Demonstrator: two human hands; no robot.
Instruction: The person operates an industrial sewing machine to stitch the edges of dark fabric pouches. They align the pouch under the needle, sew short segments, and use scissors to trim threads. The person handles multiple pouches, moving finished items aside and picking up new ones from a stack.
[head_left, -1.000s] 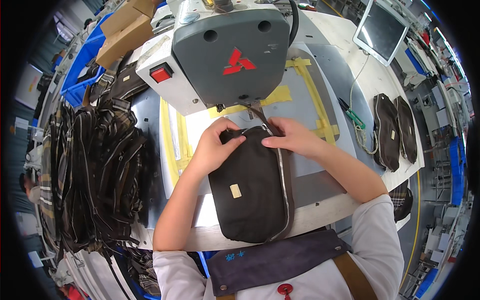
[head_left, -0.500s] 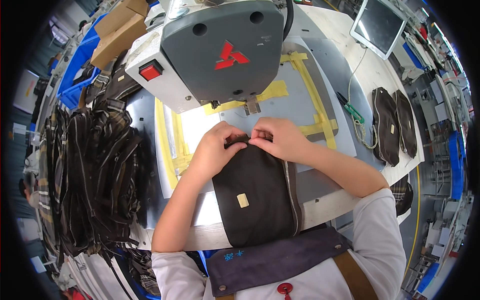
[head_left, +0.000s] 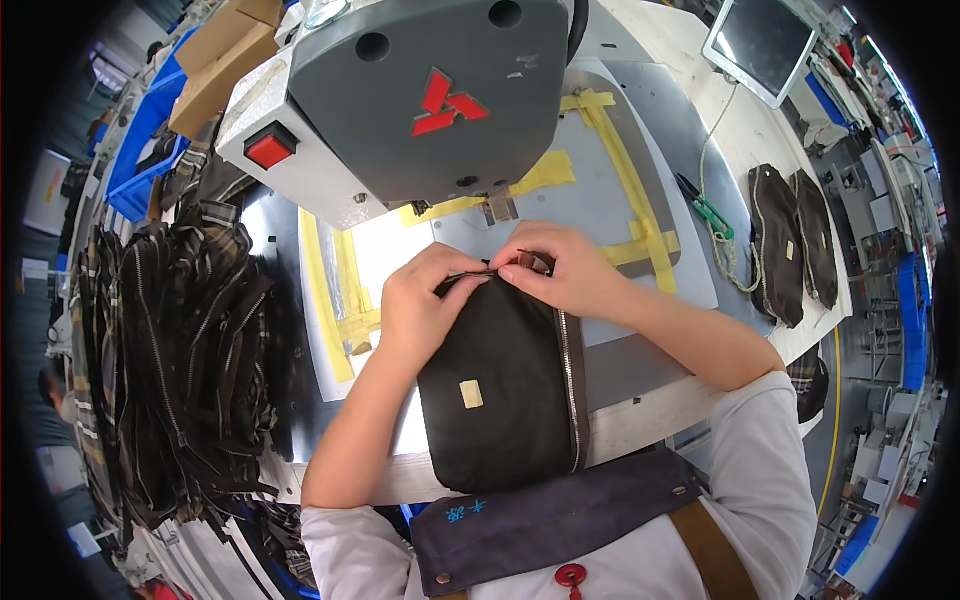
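Observation:
A dark brown fabric piece [head_left: 500,390] hangs from my fingers toward my lap, over the table's front edge. It has a zipper [head_left: 568,385] down its right side and a small cream tag [head_left: 471,394]. My left hand [head_left: 425,300] pinches its top edge. Close beside it, my right hand [head_left: 560,268] pinches the same edge near the zipper's upper end, where a bit of brown material shows between the fingers. Just beyond my hands is the metal foot [head_left: 500,207] of a sewing machine [head_left: 430,110] with a grey head; the cloth is not under it.
A heap of dark zippered pieces [head_left: 180,350] lies at left, with a blue bin [head_left: 140,180] and cardboard box [head_left: 225,75] behind. At right are green-handled snips [head_left: 712,215], a cord and two brown pieces [head_left: 777,245]. A screen [head_left: 762,45] stands far right. Yellow tape [head_left: 630,180] marks the plate.
The view has shifted slightly. Both hands still pinch the fabric's top edge, and the right fingers have changed position a little, with more brown material showing by them.

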